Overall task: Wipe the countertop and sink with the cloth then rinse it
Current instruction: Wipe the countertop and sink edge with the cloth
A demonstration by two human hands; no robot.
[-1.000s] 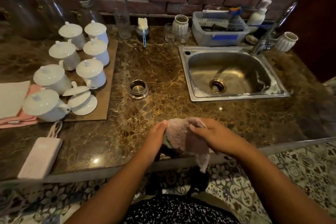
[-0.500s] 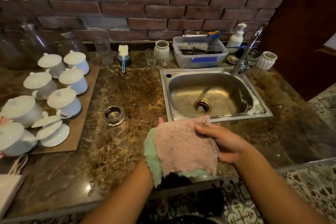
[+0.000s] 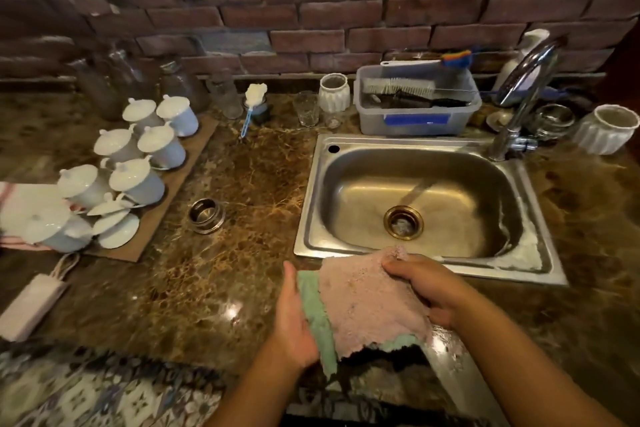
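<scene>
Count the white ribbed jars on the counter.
2. One white ribbed jar stands left of the grey tub; the other stands right of the faucet. Others may hide behind the tub.

- Between the lidded cups (image 3: 136, 180) on my left and the sink (image 3: 415, 146), the worktop (image 3: 256, 177) lets me pass freely, bar one metal ring (image 3: 206, 217).
- The tap (image 3: 519, 87) arches over the sink's far right corner, and a plastic tub (image 3: 415, 120) blocks the way behind.

the cloth (image 3: 367, 305), bunched a second ago, is now spread open between left hand (image 3: 294, 326) and right hand (image 3: 429, 288).
</scene>
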